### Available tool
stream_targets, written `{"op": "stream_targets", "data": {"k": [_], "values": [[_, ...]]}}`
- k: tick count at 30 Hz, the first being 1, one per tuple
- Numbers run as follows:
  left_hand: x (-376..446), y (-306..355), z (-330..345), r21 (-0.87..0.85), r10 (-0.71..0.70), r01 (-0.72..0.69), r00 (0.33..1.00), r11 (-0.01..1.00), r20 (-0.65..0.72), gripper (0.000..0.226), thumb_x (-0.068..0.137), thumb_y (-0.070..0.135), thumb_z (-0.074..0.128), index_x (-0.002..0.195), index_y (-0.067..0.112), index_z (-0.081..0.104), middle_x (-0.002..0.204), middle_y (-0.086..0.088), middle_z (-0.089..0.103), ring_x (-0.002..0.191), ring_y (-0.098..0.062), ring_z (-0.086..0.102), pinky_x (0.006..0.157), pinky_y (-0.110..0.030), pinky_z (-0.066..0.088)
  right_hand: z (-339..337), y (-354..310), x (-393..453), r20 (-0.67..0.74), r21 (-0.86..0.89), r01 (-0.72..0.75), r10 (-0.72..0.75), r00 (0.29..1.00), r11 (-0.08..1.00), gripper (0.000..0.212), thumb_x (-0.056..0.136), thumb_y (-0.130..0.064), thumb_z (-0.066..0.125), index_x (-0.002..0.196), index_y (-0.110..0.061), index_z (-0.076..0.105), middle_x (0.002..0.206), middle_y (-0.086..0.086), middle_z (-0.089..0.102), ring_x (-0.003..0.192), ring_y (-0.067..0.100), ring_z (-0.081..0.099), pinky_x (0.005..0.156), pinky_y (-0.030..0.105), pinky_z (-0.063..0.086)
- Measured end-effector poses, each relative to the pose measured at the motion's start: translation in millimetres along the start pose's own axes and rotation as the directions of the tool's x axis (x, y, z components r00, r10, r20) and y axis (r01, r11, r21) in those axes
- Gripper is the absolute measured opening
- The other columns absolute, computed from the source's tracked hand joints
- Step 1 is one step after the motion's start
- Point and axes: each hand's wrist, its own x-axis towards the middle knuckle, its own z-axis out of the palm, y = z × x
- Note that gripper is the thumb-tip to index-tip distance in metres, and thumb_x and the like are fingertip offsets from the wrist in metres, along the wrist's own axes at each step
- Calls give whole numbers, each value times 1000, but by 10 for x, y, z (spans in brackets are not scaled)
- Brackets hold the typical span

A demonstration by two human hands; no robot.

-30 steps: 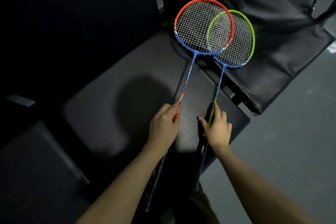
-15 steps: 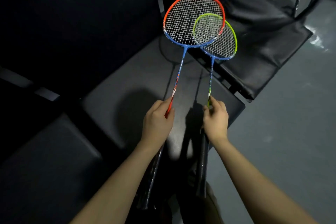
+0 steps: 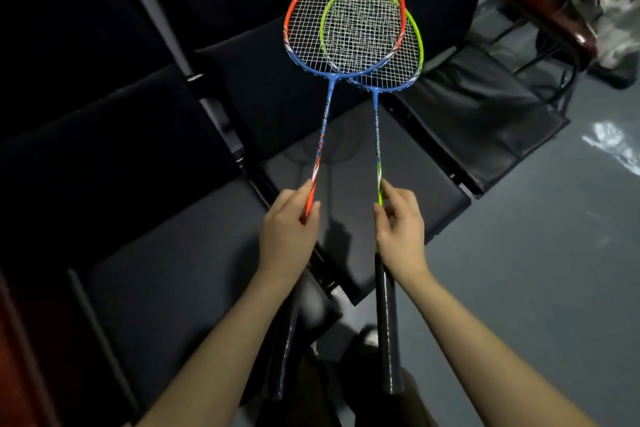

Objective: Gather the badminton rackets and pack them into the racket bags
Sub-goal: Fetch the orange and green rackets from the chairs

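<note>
I hold two badminton rackets in the air above a row of dark seats. My left hand (image 3: 289,236) grips the shaft of the orange and blue racket (image 3: 325,118). My right hand (image 3: 401,229) pinches the shaft of the green and blue racket (image 3: 375,121) just above its black grip. The two heads overlap, with the orange one in front of the green one. Both black handles run back under my forearms. No racket bag shows in the head view.
Dark padded seats (image 3: 166,253) joined in a row fill the left and middle. Another black seat (image 3: 485,121) stands to the right. Grey floor (image 3: 536,270) lies at right. A dark red chair with pale items (image 3: 595,10) sits top right.
Both rackets have risen off the seat and their heads have come closer together, overlapping more. My hands stay on the shafts, and the view has shifted along the seat row.
</note>
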Motion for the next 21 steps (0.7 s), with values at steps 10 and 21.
{"op": "stream_targets", "data": {"k": [10,21], "values": [[-1411,334,-1261,-27,-29,22,956,999,-292,35,85,6,62,119,11,62,79,-3,55,63,-12,50,65,-32,48,-249,-965,-1284,127,145,241,-259,957,960,42,90,-5,54,132,-11,50,101,-2,49,84,-4,50,76,11,40],[-3297,446,-2604,67,-72,138,805,988,-589,35,83,7,64,118,9,62,83,-4,60,71,-15,55,71,-32,48,-253,-1890,-2915,290,350,426,-528,798,835,41,90,-5,55,131,-10,52,103,1,52,84,1,52,77,8,40]]}}
